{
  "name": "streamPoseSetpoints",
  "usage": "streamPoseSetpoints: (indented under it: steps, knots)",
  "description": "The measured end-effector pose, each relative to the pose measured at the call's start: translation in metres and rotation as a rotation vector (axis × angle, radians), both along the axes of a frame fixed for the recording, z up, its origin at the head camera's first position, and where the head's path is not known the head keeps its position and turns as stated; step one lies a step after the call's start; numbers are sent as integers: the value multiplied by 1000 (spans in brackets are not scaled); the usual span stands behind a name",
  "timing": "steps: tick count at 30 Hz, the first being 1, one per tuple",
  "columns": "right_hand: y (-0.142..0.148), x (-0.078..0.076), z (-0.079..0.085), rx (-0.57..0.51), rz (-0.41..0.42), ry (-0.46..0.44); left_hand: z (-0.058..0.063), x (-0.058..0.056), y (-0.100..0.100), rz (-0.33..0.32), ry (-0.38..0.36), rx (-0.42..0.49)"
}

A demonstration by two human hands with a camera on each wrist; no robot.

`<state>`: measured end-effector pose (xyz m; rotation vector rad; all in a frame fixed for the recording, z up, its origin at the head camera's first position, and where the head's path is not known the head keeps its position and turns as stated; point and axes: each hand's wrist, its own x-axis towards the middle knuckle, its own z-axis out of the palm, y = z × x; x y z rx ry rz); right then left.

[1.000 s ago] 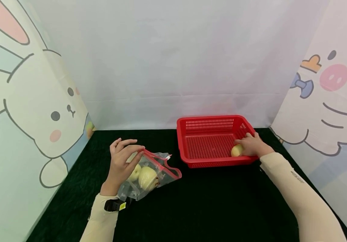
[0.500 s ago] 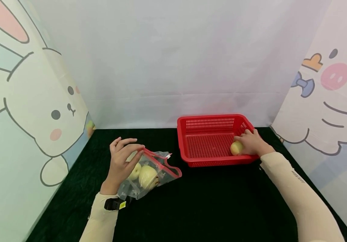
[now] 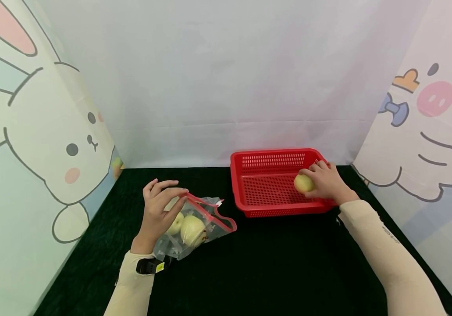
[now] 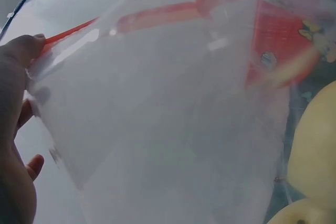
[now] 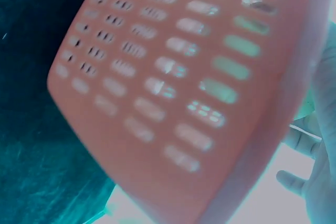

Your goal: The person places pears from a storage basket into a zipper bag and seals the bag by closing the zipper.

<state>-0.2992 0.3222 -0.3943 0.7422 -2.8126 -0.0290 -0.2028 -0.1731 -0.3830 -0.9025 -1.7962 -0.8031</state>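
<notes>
In the head view, my left hand [image 3: 158, 215] pinches the red zip edge of a clear zip bag [image 3: 170, 250] between thumb and finger, with the other fingers spread. Two pale yellow-green apples [image 3: 193, 231] show inside the bag. The left wrist view has the bag's film across it and the thumb of the left hand [image 4: 16, 129] on the red edge. My right hand [image 3: 327, 182] grips another apple [image 3: 304, 184] over the right end of a red plastic basket [image 3: 277, 212]. In the right wrist view the basket's wall hides most of that apple.
The bag and basket stand on a dark green cloth [image 3: 273, 263], the basket at the back, right of the bag. A white backdrop [image 3: 226, 79] rises behind, with cartoon-printed panels [image 3: 52, 166] on both sides.
My right hand has lifted the apple slightly and moved it left within the basket, so more of it shows. My left hand and the bag have stayed in place.
</notes>
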Motion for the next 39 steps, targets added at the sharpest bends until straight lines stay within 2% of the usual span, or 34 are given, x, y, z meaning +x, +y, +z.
streamPoseSetpoints:
  steps: [10,18,27,39]
  knots:
    - [-27,18,14,-167,108,205,0,0,0,-3,2,2]
    - [-63,37,25,-240,275,324,-2,1,2,0,-8,-6]
    - [-102,53,24,-271,413,346,-3,2,3,0,-13,-5]
    - [-143,69,11,-288,528,343,-4,5,6,-20,-29,-10]
